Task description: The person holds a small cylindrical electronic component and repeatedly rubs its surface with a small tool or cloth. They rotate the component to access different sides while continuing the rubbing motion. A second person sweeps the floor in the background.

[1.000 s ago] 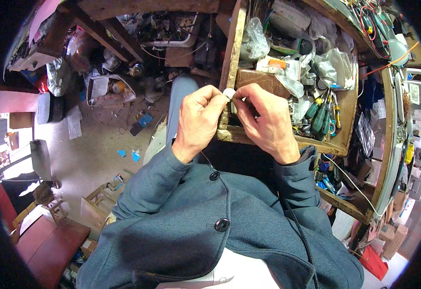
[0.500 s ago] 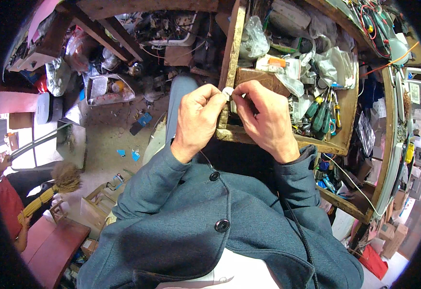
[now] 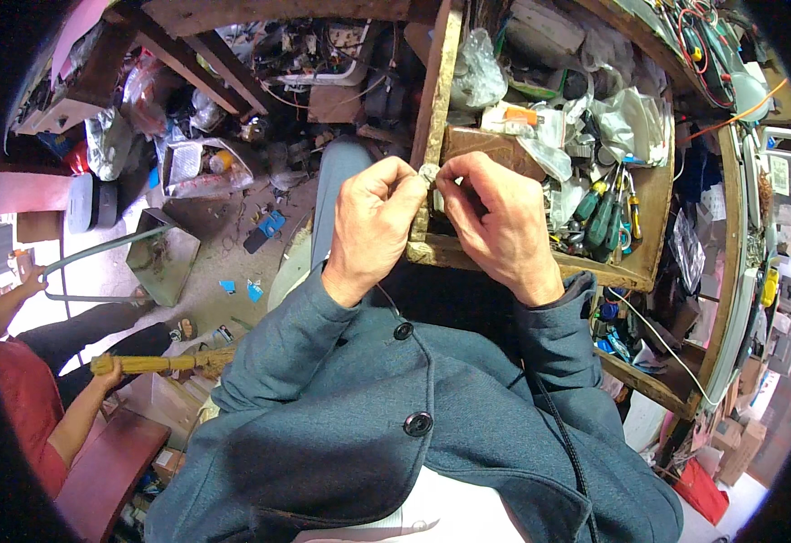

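Between my two hands is a small round, pale grey disc [image 3: 428, 172], too small to make out its kind. My left hand [image 3: 370, 226] pinches its left edge with thumb and forefinger. From the other side, the fingertips of my right hand [image 3: 500, 224] close on its right edge, the other fingers curled in. The disc is held above the near left part of an open wooden drawer [image 3: 432, 100]. Just beyond my right hand, a brown box [image 3: 495, 149] lies inside that drawer.
Screwdrivers [image 3: 605, 217] and plastic bags [image 3: 631, 122] fill the drawer. At left, a person in a red top [image 3: 29, 398] holds a broom [image 3: 156, 364] and a long-handled dustpan [image 3: 167, 258]. Blue scraps [image 3: 254, 290] lie on the floor.
The disc looks greyer and mottled instead of plain white; my hands have hardly moved. The person at left has come further into view, with the broom lowered and the dustpan shifted right.
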Demonstrator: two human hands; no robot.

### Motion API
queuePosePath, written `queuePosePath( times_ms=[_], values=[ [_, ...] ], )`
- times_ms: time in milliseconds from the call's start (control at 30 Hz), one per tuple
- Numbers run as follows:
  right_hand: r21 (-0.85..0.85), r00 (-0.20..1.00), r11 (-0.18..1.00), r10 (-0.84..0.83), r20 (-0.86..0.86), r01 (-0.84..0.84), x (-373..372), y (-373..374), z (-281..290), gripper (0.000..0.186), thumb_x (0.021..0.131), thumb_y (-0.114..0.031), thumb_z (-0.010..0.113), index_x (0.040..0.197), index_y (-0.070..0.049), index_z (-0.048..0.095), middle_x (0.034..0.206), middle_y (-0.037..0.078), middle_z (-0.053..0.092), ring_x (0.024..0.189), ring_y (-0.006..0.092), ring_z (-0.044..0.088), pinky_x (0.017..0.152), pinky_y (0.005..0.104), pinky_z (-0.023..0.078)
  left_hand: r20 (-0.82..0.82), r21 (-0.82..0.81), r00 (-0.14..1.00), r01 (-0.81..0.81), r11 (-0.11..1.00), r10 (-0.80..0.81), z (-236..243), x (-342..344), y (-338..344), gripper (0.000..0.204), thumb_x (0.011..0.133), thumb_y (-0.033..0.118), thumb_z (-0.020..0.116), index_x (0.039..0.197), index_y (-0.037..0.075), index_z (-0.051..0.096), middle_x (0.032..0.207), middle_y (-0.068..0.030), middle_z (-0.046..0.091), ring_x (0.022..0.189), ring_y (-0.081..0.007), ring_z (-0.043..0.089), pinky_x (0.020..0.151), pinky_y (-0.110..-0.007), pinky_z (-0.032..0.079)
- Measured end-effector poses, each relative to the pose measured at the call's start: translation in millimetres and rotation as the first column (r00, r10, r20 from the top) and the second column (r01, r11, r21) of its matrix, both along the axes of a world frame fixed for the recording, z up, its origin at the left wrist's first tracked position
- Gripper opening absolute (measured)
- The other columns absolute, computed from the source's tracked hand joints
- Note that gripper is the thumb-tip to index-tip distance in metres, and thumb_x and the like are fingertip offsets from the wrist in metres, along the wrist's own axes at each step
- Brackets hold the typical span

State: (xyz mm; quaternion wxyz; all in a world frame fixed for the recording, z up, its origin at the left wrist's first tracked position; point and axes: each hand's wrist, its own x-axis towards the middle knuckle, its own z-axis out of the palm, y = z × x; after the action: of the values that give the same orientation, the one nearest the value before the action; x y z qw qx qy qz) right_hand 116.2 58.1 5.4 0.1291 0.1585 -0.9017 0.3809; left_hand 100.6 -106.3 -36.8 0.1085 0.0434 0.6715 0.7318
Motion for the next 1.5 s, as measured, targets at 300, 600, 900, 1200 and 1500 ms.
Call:
queuePosePath(
  times_ms=[300, 600, 900, 1200, 1500],
  values=[
    [-0.002, 1.0, 1.0, -0.017, 0.0, 0.017, -0.7, -0.8, -2.3, 0.011, 0.088, -0.005, 0.069, 0.093, -0.003, 0.06, 0.075, 0.016, 0.062, 0.068, 0.0331, 0.066, 0.06, 0.0405, 0.052, 0.017, 0.006, 1.0, 0.013, 1.0, -0.013, 1.5, -0.7, -1.1, 0.02, 0.097, 0.012, 0.061, 0.082, -0.001, 0.062, 0.069, 0.0041, 0.056, 0.066, -0.0017, 0.048, 0.055, -0.023, 0.04],
    [-0.006, 0.999, 1.0, -0.028, 0.027, 0.028, -0.9, -0.7, -1.7, 0.011, 0.088, -0.004, 0.069, 0.093, -0.003, 0.06, 0.074, 0.016, 0.062, 0.067, 0.0336, 0.066, 0.059, 0.0409, 0.052, 0.006, -0.011, 1.0, 0.007, 1.0, -0.007, -0.7, -1.9, -1.1, 0.021, 0.097, 0.014, 0.062, 0.081, -0.001, 0.064, 0.067, 0.0039, 0.056, 0.064, -0.0022, 0.048, 0.054, -0.024, 0.039],
    [0.015, 1.0, 1.0, -0.007, 0.03, 0.007, -0.5, -0.4, -0.6, 0.011, 0.088, -0.005, 0.069, 0.094, -0.003, 0.059, 0.074, 0.016, 0.062, 0.068, 0.034, 0.066, 0.06, 0.0408, 0.052, 0.03, -0.005, 1.0, -0.003, 1.0, 0.003, -2.1, -2.1, -0.8, 0.022, 0.095, 0.014, 0.062, 0.08, -0.002, 0.065, 0.065, 0.0031, 0.056, 0.063, -0.0024, 0.047, 0.053, -0.025, 0.038],
    [-0.011, 1.0, 1.0, -0.023, 0.014, 0.023, -0.7, -0.8, -1.1, 0.011, 0.088, -0.005, 0.069, 0.093, -0.003, 0.06, 0.074, 0.017, 0.062, 0.068, 0.0348, 0.066, 0.06, 0.0413, 0.052, 0.035, -0.022, 0.999, -0.006, 1.0, 0.007, -1.2, -2.1, -1.3, 0.023, 0.095, 0.014, 0.061, 0.079, -0.002, 0.064, 0.064, 0.0034, 0.056, 0.063, -0.0023, 0.047, 0.054, -0.025, 0.038],
    [-0.023, 1.0, 1.0, 0.014, -0.01, -0.014, -2.0, 2.1, -3.3, 0.011, 0.087, -0.006, 0.069, 0.092, -0.002, 0.06, 0.074, 0.017, 0.062, 0.068, 0.0356, 0.065, 0.06, 0.0418, 0.051, 0.016, 0.024, 1.0, -0.005, 1.0, 0.005, -7.9, -2.0, -0.1, 0.022, 0.095, 0.014, 0.062, 0.08, -0.002, 0.065, 0.066, 0.0029, 0.057, 0.064, -0.0025, 0.048, 0.054, -0.025, 0.039]
  ],
)
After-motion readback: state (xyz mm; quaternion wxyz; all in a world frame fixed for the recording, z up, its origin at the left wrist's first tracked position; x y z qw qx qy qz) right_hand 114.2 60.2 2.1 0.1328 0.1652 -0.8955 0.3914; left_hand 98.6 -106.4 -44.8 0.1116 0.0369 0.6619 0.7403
